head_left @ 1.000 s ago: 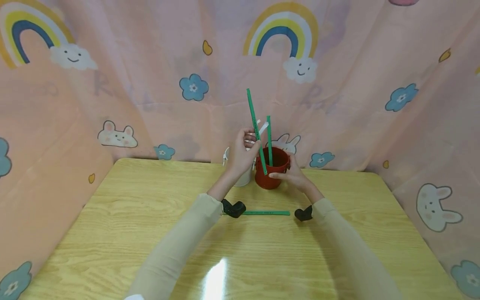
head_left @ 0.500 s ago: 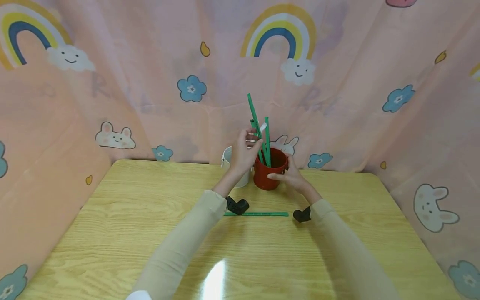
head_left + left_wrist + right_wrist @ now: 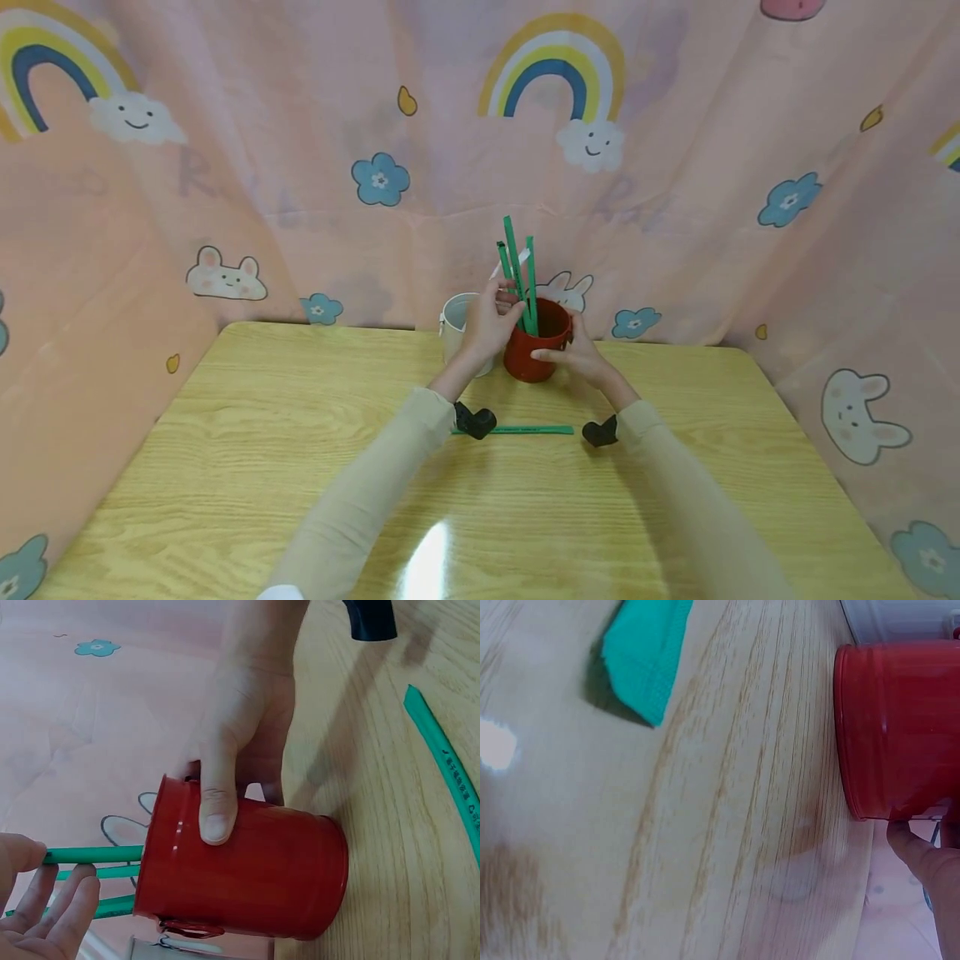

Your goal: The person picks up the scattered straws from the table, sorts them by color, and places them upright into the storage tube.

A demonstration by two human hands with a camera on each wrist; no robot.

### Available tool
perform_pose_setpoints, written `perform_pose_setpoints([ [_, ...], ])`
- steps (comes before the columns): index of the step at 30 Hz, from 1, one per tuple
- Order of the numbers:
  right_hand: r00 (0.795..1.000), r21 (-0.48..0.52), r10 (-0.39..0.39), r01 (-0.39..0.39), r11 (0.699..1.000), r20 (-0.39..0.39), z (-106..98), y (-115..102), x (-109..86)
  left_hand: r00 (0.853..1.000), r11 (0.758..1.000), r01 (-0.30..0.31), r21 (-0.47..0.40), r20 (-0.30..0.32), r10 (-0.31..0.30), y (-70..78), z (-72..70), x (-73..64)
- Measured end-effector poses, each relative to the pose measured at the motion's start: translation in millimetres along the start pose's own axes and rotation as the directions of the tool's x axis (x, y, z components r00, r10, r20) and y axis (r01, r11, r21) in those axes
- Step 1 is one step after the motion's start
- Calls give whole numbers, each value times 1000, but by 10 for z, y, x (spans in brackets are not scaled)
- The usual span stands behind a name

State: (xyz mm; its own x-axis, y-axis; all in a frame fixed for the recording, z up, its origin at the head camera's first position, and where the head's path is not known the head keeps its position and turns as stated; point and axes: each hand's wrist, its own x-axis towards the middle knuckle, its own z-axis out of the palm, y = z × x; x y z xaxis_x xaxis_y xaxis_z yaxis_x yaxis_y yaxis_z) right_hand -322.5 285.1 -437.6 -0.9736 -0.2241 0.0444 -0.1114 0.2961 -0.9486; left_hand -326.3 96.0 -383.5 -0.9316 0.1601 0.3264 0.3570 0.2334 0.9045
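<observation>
In the head view my left hand (image 3: 487,329) pinches a long green printed, wrapped stick (image 3: 512,250) whose lower end is inside a small red bucket (image 3: 525,367). Other similar green sticks (image 3: 531,275) lean in the same bucket. My right hand (image 3: 583,357) holds the bucket from its right side, thumb along the outer wall, as the left wrist view also shows on the bucket (image 3: 247,870). One more green wrapped stick (image 3: 536,430) lies flat on the table in front. What the fingers do behind the bucket is partly hidden.
A white bucket (image 3: 452,321) stands just left of the red one, partly behind my left hand. The wooden table (image 3: 300,467) runs to a pink patterned curtain (image 3: 315,225) at the back. Black wrist-worn pieces (image 3: 476,421) hang below both sleeves.
My left hand has come down slightly, and the green stick in it has sunk from in front of the bucket's rim into the bucket. The right hand keeps its hold on the bucket.
</observation>
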Motion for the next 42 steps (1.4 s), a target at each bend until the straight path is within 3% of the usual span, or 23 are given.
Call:
perform_pose_setpoints([
  [8,1000,-3,12,-12,1000,15,6,-5,1,1000,999,9,46,13,-10,-19,38,-17],
  [11,1000,2,12,-12,1000,3,-2,93,53,1000,997,25,67,10,-26,-36,35,-24],
  [16,1000,-9,-16,16,1000,-17,-11,303,154,1000,995,0,101,19,-2,-63,-27,-74],
  [28,999,-2,-48,48,999,-17,-23,303,165,999,987,-42,157,-18,45,-221,-201,-220],
  [37,998,-4,-63,63,998,-22,-27,318,153,995,989,-66,130,84,55,-344,-277,-385],
  [42,999,8,-43,43,999,-17,-32,304,134,985,994,-70,87,161,56,-396,-307,-460],
])
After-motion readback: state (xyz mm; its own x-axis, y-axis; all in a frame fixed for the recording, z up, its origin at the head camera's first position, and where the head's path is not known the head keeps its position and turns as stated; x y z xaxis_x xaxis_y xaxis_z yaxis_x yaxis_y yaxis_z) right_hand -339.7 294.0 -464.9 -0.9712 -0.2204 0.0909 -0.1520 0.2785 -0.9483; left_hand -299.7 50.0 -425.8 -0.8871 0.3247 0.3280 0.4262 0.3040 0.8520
